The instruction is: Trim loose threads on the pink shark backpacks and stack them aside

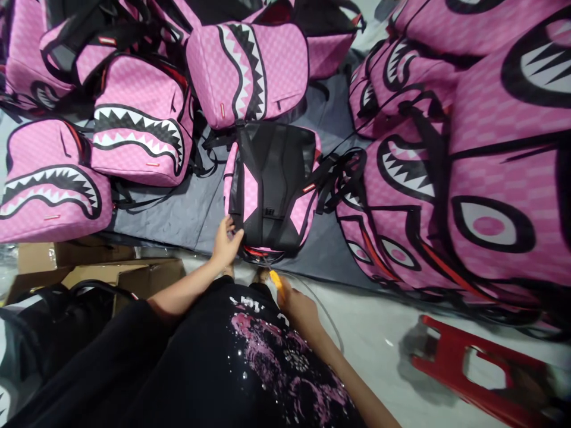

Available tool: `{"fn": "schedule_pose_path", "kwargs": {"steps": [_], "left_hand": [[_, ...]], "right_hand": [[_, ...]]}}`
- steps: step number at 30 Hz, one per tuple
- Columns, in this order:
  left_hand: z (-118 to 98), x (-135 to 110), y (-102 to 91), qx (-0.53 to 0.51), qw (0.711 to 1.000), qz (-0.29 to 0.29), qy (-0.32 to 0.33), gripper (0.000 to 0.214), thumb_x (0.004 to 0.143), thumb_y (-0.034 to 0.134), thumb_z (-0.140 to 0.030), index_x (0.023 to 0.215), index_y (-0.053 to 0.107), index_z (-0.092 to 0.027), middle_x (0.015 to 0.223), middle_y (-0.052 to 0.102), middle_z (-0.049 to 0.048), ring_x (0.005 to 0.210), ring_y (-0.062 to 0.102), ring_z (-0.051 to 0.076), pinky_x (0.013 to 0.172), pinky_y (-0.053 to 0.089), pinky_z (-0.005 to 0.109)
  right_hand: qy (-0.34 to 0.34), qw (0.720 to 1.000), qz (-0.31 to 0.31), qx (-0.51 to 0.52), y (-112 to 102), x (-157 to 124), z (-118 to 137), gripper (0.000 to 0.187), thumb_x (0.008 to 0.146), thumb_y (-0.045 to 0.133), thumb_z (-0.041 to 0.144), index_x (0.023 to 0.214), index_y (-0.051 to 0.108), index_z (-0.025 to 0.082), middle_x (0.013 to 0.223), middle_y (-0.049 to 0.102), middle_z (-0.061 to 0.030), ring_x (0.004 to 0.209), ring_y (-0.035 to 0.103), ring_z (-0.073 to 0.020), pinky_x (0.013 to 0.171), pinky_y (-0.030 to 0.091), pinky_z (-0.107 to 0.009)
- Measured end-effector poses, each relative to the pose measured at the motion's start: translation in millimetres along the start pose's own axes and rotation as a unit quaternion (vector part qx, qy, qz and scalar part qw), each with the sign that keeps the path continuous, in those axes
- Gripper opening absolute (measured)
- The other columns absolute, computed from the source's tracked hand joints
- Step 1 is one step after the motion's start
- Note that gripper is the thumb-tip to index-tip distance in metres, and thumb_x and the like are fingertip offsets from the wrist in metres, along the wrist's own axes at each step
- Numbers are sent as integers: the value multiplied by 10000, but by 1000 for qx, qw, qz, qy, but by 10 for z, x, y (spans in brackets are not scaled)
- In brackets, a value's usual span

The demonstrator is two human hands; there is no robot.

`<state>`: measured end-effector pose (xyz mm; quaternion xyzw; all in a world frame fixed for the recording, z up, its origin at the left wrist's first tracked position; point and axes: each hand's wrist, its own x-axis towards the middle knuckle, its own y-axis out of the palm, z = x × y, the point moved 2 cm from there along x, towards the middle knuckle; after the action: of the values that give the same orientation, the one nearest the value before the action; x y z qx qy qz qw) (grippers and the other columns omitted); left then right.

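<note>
A pink backpack [272,184] lies on the grey mat [178,214] in front of me, with its black back panel and straps facing up. My left hand [225,244] grips the backpack's lower left corner, fingers curled on the fabric. My right hand [297,303] is closed round a small tool with a yellow-orange tip [275,278], which points at the backpack's bottom edge. A thin clear tube [328,315] curves away from that hand across the floor.
Many pink shark-mouth backpacks are piled all round: a heap at the right [468,154], several at the left [138,137] and one just behind [247,71]. Cardboard boxes [107,270] lie at the lower left. A red plastic stool [473,368] lies on the pale floor at the lower right.
</note>
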<state>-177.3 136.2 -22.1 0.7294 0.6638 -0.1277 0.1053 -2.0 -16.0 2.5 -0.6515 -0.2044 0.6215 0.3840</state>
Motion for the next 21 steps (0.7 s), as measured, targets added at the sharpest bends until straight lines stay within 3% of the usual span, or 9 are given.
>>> {"fn": "schedule_pose_path", "kwargs": {"steps": [1, 3, 5, 6, 9, 13, 15, 17, 21], "left_hand": [[-27, -101, 20, 123, 988, -7, 91, 717, 838, 639, -364, 1479, 359, -206, 1574, 306, 150, 1456, 274, 320, 1177, 244, 502], [-66, -202, 184, 300, 922, 64, 235, 700, 848, 602, -321, 1496, 353, -232, 1633, 150, 110, 1505, 101, 328, 1205, 120, 537], [-55, -154, 418, 379, 866, 161, 284, 750, 799, 627, -256, 1499, 359, -227, 1643, 93, 106, 1511, 13, 350, 1200, 32, 574], [-36, -91, 529, 392, 856, 190, 280, 804, 756, 660, -242, 1500, 358, -210, 1640, 95, 121, 1509, -6, 365, 1194, 3, 591], [56, 130, 779, 323, 898, 202, 221, 842, 643, 741, -280, 1431, 457, -195, 1613, 207, 144, 1504, 3, 391, 1186, -44, 604], [67, 332, 915, 181, 946, 196, 185, 361, 646, 715, -240, 1005, 702, -207, 1297, 597, 203, 1419, 316, 428, 1208, 70, 567], [-121, 400, 916, 175, 948, 193, 182, 184, 634, 708, -179, 816, 698, -204, 1014, 685, 209, 1308, 462, 438, 1184, 161, 583], [-439, 461, 893, 175, 952, 176, 177, 147, 641, 698, -158, 776, 687, -214, 891, 689, 172, 1255, 515, 413, 1169, 212, 571], [-1047, 504, 804, 117, 974, 31, 193, 184, 717, 681, -284, 877, 701, -194, 907, 708, 111, 1143, 588, 372, 1066, 388, 487]], "right_hand": [[26, 1000, -2, 11, 1, 11, -29, 423, 990, 370, 267, 1397, 430, 172, 953, 732, -135, 847, 716, -238, 679, 455, -288], [52, 998, -2, 42, 31, 34, -79, 412, 990, 354, 285, 1363, 465, 150, 922, 732, -147, 849, 714, -248, 683, 458, -299], [49, 996, -10, 79, 95, 59, -126, 406, 982, 360, 297, 1337, 498, 155, 923, 736, -140, 856, 714, -260, 685, 463, -309], [48, 994, -19, 99, 137, 75, -157, 406, 977, 369, 293, 1331, 506, 151, 928, 738, -136, 859, 714, -261, 689, 468, -312], [49, 983, -51, 170, 289, 153, -286, 400, 958, 390, 246, 1312, 524, 119, 973, 738, -131, 895, 713, -243, 724, 490, -298], [19, 948, -127, 290, 378, 214, -402, 398, 953, 367, 261, 1293, 539, 146, 1007, 735, -89, 947, 704, -210, 752, 513, -268], [9, 930, -157, 333, 305, 138, -377, 419, 957, 346, 292, 1306, 524, 143, 964, 738, -83, 898, 711, -211, 747, 520, -273], [-20, 916, -185, 356, 139, 4, -293, 452, 961, 331, 318, 1346, 489, 142, 977, 741, -84, 874, 716, -217, 752, 528, -282], [-75, 889, -320, 318, -257, -250, -115, 534, 963, 330, 367, 1442, 396, 139, 1244, 671, -129, 1009, 699, -246, 855, 531, -312]]}}
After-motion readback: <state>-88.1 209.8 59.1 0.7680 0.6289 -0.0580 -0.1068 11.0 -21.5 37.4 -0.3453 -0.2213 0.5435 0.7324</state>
